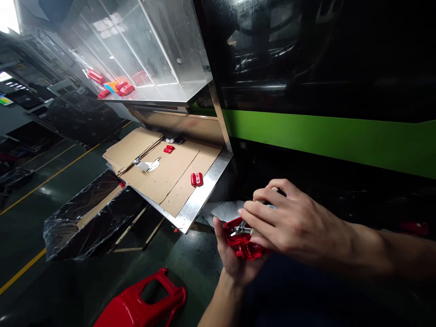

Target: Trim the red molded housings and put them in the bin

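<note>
My left hand is closed around a red moulded plastic part, with its open, hollow side turned up and the thumb along its left edge. My right hand grips a pair of nippers. Their metal jaws reach into the red part; most of the handles is hidden behind my fingers. On the table's near metal edge, left of my hands, lies a pair of similar red parts. Farther back on the cardboard sit smaller-looking red parts.
Cardboard sheets cover much of the metal-edged table. A metal shelf above holds several red pieces. Below left stands a box lined with black plastic. A red stool is on the floor. A green-and-black machine stands on the right.
</note>
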A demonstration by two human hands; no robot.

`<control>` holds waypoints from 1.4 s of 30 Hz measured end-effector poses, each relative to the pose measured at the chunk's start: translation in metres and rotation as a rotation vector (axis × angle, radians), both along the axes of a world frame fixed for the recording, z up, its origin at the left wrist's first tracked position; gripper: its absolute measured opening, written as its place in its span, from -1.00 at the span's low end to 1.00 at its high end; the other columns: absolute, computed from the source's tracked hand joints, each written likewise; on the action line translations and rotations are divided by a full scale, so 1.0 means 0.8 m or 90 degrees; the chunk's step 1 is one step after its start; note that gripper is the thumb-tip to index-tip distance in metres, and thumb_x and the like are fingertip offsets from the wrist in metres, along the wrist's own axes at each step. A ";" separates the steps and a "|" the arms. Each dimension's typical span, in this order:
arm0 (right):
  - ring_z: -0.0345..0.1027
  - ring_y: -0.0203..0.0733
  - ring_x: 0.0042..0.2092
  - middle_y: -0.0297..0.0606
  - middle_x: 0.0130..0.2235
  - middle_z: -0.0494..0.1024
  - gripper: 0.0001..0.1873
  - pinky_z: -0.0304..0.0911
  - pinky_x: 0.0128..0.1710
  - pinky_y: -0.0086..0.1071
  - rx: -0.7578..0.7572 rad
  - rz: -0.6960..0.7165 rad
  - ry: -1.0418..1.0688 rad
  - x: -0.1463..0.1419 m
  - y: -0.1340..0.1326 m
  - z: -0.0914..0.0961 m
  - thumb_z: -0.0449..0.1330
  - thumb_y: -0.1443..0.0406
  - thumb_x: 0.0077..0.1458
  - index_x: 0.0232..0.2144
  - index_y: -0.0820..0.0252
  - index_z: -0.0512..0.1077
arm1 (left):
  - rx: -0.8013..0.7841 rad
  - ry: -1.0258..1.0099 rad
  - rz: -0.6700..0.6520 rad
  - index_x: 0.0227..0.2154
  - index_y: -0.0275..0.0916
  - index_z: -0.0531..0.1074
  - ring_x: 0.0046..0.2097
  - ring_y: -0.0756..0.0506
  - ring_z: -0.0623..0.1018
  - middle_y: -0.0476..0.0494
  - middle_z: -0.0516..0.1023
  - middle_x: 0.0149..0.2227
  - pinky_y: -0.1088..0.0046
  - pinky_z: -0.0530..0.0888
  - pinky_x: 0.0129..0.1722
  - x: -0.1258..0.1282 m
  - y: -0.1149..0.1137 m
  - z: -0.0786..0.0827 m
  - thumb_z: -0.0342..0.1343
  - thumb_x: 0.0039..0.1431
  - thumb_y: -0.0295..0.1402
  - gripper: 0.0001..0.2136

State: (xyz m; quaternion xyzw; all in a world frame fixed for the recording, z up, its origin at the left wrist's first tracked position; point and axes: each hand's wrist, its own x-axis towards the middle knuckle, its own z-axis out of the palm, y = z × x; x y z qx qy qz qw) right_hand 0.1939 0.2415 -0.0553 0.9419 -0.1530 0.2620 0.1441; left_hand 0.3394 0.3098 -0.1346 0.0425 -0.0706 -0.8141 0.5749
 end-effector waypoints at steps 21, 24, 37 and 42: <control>0.41 -0.05 -0.19 -0.25 -0.25 0.57 -0.76 0.15 -0.18 -0.06 -0.006 0.006 -0.012 0.007 0.009 -0.008 0.19 0.30 0.24 -0.12 0.35 0.54 | 0.042 0.021 0.013 0.04 -0.49 0.48 -0.08 -0.13 0.62 -0.28 0.64 -0.07 0.39 0.51 0.02 0.001 0.016 -0.003 0.15 0.21 0.10 -0.34; 0.35 -0.10 -0.23 -0.25 -0.29 0.55 -0.78 0.13 -0.22 -0.11 0.011 0.026 -0.016 0.006 0.009 -0.011 0.18 0.30 0.24 -0.16 0.35 0.54 | 0.030 0.019 -0.003 0.05 -0.47 0.48 -0.06 -0.18 0.62 -0.32 0.64 -0.09 0.32 0.51 0.01 0.001 0.018 -0.008 -0.02 0.26 0.18 -0.29; 0.34 -0.03 -0.14 -0.07 -0.11 0.51 -0.38 0.28 -0.13 -0.10 0.093 -0.002 -0.027 -0.021 0.008 -0.028 0.16 0.01 0.24 0.10 0.44 0.35 | 0.021 -0.083 0.085 0.12 -0.24 0.43 -0.07 -0.21 0.58 -0.28 0.57 0.00 0.22 0.53 -0.01 -0.003 0.016 -0.019 0.16 0.01 0.28 -0.22; 0.37 -0.30 -0.24 -0.23 -0.15 0.41 -0.51 0.36 -0.28 -0.41 0.463 -0.007 -0.271 -0.022 0.034 -0.048 0.32 -0.01 0.09 -0.13 0.19 0.33 | -0.017 -0.228 0.190 0.28 -0.03 0.23 0.17 -0.41 0.43 -0.27 0.43 0.16 -0.04 0.38 0.19 -0.012 0.010 -0.021 0.28 -0.25 0.31 0.00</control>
